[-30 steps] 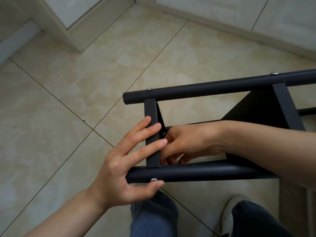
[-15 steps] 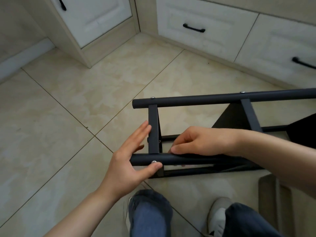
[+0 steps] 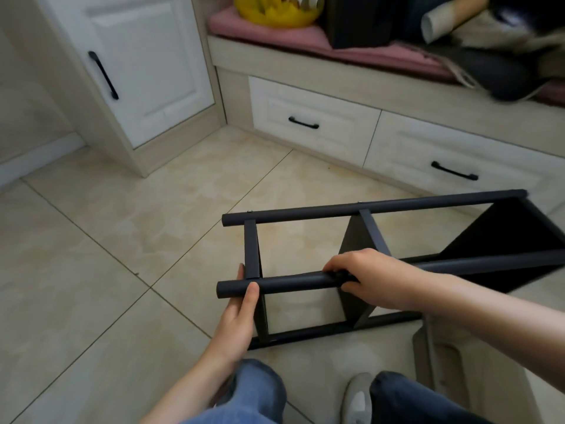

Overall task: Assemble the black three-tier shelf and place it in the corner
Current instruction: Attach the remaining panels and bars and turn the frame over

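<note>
The black three-tier shelf (image 3: pixel 360 208) lies on its side on the tiled floor, its round posts running left to right and its flat shelf panels standing on edge. My left hand (image 3: pixel 237 319) grips the left end of the near post (image 3: pixel 293 281), thumb over the tube and fingers behind the end panel. My right hand (image 3: pixel 370 280) is wrapped around the same post further right, near the middle panel. The corner of the room (image 3: pixel 226 125), where the white cabinet meets the drawer bench, lies beyond the shelf at the upper left.
A white cabinet door (image 3: pixel 146 71) stands at the left. A bench with two white drawers (image 3: pixel 308 123) and a pink cushion (image 3: pixel 305 35) loaded with bags runs along the back. My knees and a grey shoe (image 3: pixel 356 399) are below the shelf. A flat grey piece (image 3: pixel 458 362) lies at the lower right.
My right hand came out from inside the frame and closed over the near post. My left hand shifted from the end panel to grip the post end. The view tilted up, revealing the bench.
</note>
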{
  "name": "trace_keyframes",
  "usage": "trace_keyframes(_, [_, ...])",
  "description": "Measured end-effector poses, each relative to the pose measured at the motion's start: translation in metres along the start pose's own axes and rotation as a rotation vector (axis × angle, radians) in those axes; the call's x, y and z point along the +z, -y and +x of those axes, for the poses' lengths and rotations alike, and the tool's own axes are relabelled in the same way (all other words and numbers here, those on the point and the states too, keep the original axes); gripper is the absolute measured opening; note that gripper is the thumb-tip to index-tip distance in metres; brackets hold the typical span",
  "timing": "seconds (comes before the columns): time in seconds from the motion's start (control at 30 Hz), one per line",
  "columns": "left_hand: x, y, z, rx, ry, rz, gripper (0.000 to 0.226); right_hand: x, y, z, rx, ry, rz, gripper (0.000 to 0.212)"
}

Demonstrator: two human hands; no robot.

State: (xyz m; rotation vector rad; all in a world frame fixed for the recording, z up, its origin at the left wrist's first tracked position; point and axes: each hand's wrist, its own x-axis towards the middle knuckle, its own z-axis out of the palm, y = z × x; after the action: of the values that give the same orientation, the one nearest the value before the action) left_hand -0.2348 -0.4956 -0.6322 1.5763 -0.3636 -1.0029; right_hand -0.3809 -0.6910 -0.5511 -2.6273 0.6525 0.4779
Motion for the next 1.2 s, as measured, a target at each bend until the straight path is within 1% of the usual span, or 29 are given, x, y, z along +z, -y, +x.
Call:
trace_keyframes(0.13, [-0.005, -0.007, 0.005, -0.060, 0.062, -0.052, 0.088, 0.001, -0.002, -0.001, -0.021, -0.067, -0.073, 0.038])
trace_keyframes(0.23, [-0.011, -0.007, 0.014, -0.058, 0.061, -0.035, 0.090, 0.004, -0.003, 0.002, -0.028, -0.131, -0.116, 0.032])
trace_keyframes(0.3, [-0.012, -0.009, 0.017, -0.078, 0.065, -0.043, 0.088, 0.007, -0.004, 0.003, -0.034, -0.144, -0.158, 0.030])
trace_keyframes(0.33, [-0.012, -0.011, 0.019, -0.095, 0.070, -0.053, 0.087, 0.008, -0.003, 0.004, -0.040, -0.139, -0.180, 0.033])
trace_keyframes(0.43, [-0.011, -0.023, 0.025, -0.136, 0.096, -0.060, 0.089, 0.001, -0.003, 0.008, -0.056, -0.107, -0.195, 0.050])
trace_keyframes(0.5, [-0.012, -0.037, 0.032, -0.124, 0.107, -0.051, 0.089, -0.010, -0.006, 0.010, -0.057, -0.108, -0.179, 0.056])
trace_keyframes(0.63, [-0.009, -0.074, 0.041, 0.024, 0.148, 0.056, 0.085, -0.035, -0.012, 0.010, -0.060, -0.198, -0.191, 0.056])
trace_keyframes(0.73, [-0.003, -0.100, 0.045, 0.121, 0.149, 0.116, 0.083, -0.052, -0.015, 0.009, -0.043, -0.271, -0.187, 0.054])
trace_keyframes(0.83, [0.009, -0.127, 0.049, 0.184, 0.106, 0.151, 0.079, -0.067, -0.017, 0.005, 0.020, -0.316, -0.168, 0.061])
trace_keyframes(0.93, [0.021, -0.157, 0.051, 0.221, 0.110, 0.141, 0.081, -0.083, -0.021, 0.001, 0.061, -0.385, -0.117, 0.065])
trace_keyframes(1.07, [0.033, -0.202, 0.050, 0.293, 0.127, 0.103, 0.081, -0.111, -0.024, 0.005, 0.068, -0.526, -0.042, 0.056])
trace_keyframes(1.2, [0.040, -0.249, 0.044, 0.407, 0.103, 0.127, 0.066, -0.139, -0.013, 0.000, 0.063, -0.604, 0.045, 0.052])
